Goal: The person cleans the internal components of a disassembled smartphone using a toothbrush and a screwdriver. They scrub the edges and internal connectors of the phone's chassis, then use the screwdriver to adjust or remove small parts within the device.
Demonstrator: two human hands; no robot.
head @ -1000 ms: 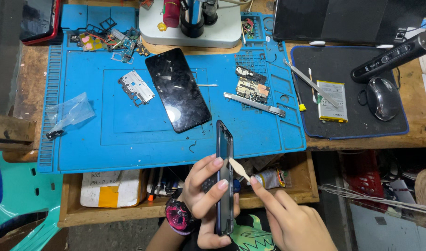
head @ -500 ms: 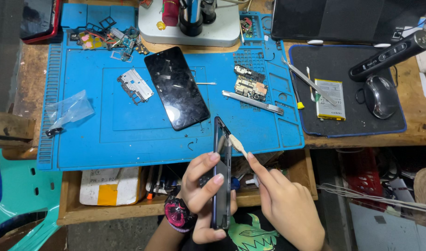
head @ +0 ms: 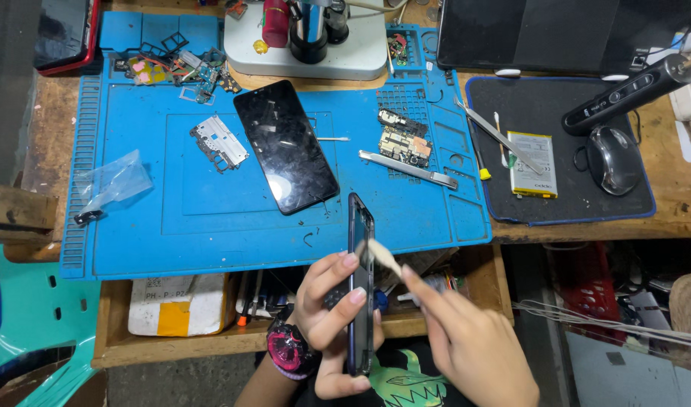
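I saw left hand (head: 327, 316) gripping a phone frame (head: 360, 290) edge-on, near the blue mat (head: 210, 226)'s near edge | right hand (head: 473, 347) pinching a pale pry pick (head: 382, 256) against the frame's right side | black screen panel (head: 285, 147) lay far-left on mat | battery (head: 532, 163) far right.

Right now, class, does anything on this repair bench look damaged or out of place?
The black screen panel lies askew on the blue mat, its glass scuffed and littered with small flecks. Loose circuit boards lie around it.
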